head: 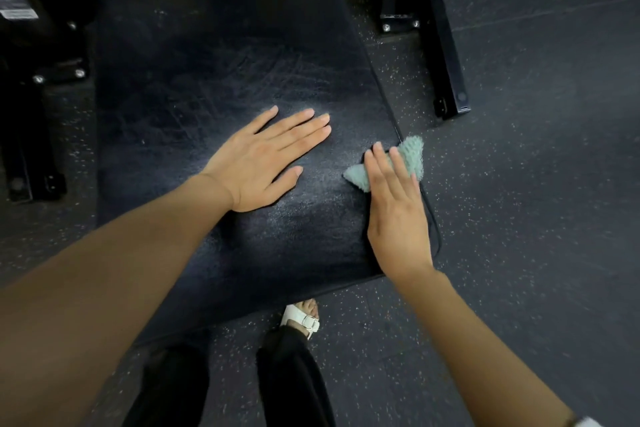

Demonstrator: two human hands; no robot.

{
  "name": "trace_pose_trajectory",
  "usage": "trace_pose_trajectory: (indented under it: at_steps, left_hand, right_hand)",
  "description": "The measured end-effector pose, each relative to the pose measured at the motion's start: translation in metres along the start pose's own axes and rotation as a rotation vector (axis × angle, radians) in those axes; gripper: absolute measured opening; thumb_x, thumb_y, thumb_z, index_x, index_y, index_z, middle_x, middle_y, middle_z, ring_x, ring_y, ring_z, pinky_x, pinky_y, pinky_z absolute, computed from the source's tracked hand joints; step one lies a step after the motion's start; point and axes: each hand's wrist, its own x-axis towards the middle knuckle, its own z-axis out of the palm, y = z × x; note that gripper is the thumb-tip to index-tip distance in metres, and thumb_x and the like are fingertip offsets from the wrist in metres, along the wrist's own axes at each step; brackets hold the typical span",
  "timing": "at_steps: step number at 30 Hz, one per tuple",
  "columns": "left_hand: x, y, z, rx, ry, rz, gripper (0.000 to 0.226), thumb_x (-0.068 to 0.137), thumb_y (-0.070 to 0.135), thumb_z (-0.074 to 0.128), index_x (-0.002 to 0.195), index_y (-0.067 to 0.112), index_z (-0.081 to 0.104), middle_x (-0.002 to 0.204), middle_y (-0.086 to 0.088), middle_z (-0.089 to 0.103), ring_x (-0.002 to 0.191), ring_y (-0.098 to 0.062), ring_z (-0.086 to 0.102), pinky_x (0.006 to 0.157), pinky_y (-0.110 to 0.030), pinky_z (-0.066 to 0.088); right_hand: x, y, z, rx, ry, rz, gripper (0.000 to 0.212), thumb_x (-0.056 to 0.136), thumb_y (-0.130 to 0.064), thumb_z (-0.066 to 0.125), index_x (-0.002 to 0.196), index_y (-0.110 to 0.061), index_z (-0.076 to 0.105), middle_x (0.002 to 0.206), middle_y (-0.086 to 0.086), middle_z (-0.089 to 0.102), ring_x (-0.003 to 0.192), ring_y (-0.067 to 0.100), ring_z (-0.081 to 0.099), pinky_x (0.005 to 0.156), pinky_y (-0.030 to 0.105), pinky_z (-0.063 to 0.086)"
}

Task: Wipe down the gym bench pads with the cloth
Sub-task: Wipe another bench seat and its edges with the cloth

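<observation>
Cloth [408, 158]: pale green, at our bench pad's [214, 80] 3 o'clock edge.
Right hand [398, 211]: our fingers [388, 166] flat, pinning cloth.
Left hand [263, 163]: our fingers spread wide, palm on pad.

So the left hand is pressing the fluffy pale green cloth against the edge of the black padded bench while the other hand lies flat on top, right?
Not quite: the head view shows the right hand pressing the fluffy pale green cloth at the edge of the black padded bench. The left hand is the one lying flat on top.
</observation>
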Motion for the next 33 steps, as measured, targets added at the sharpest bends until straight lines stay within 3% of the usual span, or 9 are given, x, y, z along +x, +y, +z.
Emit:
trace_pose_trajectory:
  at_steps: [4,8,10,15,27,33]
  left_hand:
    - [-0.001,0.001,0.001,0.011,0.015,-0.002,0.062,0.100,0.038,0.019,0.158,0.019,0.011,0.165,0.004,0.007,0.152,-0.013,0.004,0.124,-0.042,0.005]
    - [-0.007,0.003,0.001,-0.003,0.025,-0.001,0.061,0.101,0.038,0.017,0.158,0.017,0.014,0.165,0.002,0.009,0.152,-0.016,0.007,0.124,-0.045,0.007]
    - [-0.016,0.002,0.001,-0.011,0.016,0.014,0.060,0.102,0.038,0.016,0.158,0.017,0.012,0.165,0.002,0.008,0.153,-0.015,0.004,0.124,-0.045,0.006]
    - [-0.047,-0.008,0.000,-0.020,-0.011,0.121,0.059,0.103,0.039,0.016,0.158,0.018,0.012,0.165,0.002,0.008,0.153,-0.017,0.004,0.123,-0.042,0.004]
    - [-0.087,-0.051,-0.004,-0.018,-0.052,0.332,0.057,0.104,0.037,0.017,0.158,0.020,0.014,0.165,0.005,0.009,0.152,-0.014,0.004,0.123,-0.038,0.002]
    - [-0.090,-0.068,-0.004,0.014,-0.066,0.417,0.058,0.102,0.035,0.019,0.158,0.021,0.013,0.165,0.006,0.007,0.152,-0.013,0.004,0.123,-0.039,0.004]
  right_hand:
    - [-0.013,0.010,-0.003,0.007,-0.001,0.003,0.059,0.096,-0.002,0.031,0.154,-0.010,0.027,0.162,0.004,0.024,0.152,0.022,0.013,0.122,0.046,0.019]
    - [-0.041,0.009,-0.001,0.011,0.089,0.129,0.059,0.096,0.009,0.035,0.153,-0.005,0.029,0.161,0.008,0.027,0.151,0.025,0.016,0.124,0.040,0.014]
    - [-0.054,0.000,0.005,0.043,0.153,0.226,0.057,0.097,0.009,0.034,0.152,-0.005,0.031,0.160,0.008,0.029,0.150,0.025,0.017,0.123,0.044,0.018]
    - [-0.065,-0.054,0.030,0.059,0.278,0.417,0.053,0.099,-0.010,0.020,0.151,-0.005,0.033,0.159,0.010,0.031,0.149,0.029,0.018,0.120,0.049,0.021]
    - [-0.062,-0.183,0.076,0.028,0.275,0.461,0.058,0.094,-0.007,0.022,0.151,-0.007,0.035,0.160,0.007,0.030,0.149,0.025,0.018,0.117,0.052,0.027]
    - [-0.075,-0.259,0.096,0.008,0.167,0.412,0.078,0.076,-0.001,0.026,0.152,-0.013,0.031,0.161,0.003,0.028,0.150,0.024,0.016,0.118,0.049,0.021]
